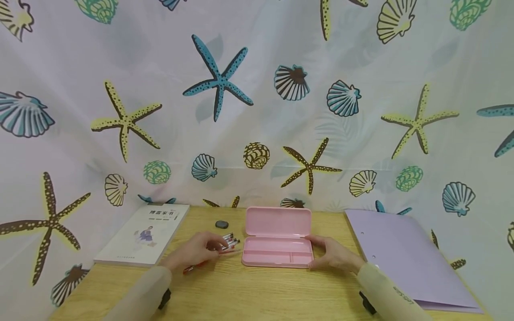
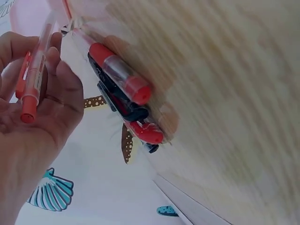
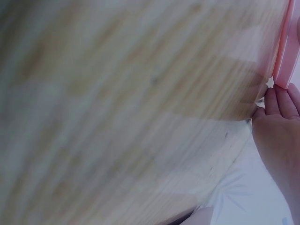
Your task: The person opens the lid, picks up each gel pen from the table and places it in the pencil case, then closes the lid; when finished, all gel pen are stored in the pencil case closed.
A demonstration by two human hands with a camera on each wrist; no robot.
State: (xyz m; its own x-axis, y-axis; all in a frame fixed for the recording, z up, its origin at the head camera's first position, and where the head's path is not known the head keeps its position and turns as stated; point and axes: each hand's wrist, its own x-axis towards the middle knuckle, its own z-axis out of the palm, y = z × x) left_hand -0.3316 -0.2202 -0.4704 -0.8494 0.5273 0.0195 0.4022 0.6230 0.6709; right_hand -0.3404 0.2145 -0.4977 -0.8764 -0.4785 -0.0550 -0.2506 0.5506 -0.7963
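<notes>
Left hand [image 1: 196,250] pinching a red pen [image 2: 36,77], right hand [image 1: 335,255] at the pink case [image 1: 278,243]!
Here's the right, fingers straight, tips touching the case's end, and that case sits lid up between the 2 hands; a purple folder [image 1: 401,254] flanks the right, more pens [image 1: 230,240] lie against the left, a book [image 1: 140,236] outside it, a dark eraser [image 1: 221,224] just beyond, patterned fabric [image 1: 265,125] behind everything.
</notes>
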